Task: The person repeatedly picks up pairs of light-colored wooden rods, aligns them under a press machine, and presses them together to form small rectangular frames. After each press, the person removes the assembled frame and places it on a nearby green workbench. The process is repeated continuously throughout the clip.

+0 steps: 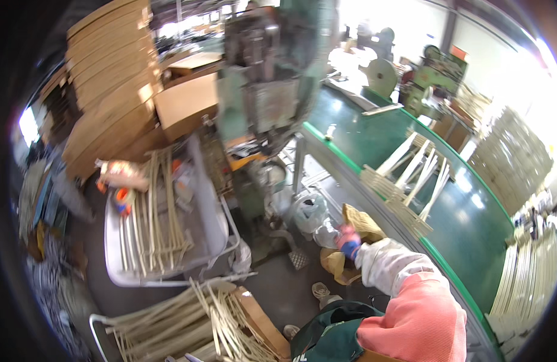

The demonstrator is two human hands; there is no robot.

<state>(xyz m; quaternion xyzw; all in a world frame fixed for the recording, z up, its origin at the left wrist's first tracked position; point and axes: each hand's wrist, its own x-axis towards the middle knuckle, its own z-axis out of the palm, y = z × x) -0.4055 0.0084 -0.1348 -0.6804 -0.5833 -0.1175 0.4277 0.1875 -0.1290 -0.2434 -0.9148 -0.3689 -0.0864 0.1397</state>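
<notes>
My right arm, in a coral sleeve and a pale sleeve cover, stretches forward from the lower right. My right hand [349, 239], in a pink and blue glove, is at a crumpled clear plastic bag [311, 214] and a brown paper sack [361, 223]. Brown paper shows on both sides of the hand. Its fingers are blurred and partly hidden, so whether they grip the plastic is unclear. My left hand does not show.
A green-topped conveyor table [471, 223] with cream strip frames runs along the right. Ahead stands a machine [263, 90] with a foot pedal [298, 259]. To the left are a white cart [112, 241] of strips and stacked cardboard [112, 66]; another strip-filled cart [164, 323] sits lower left.
</notes>
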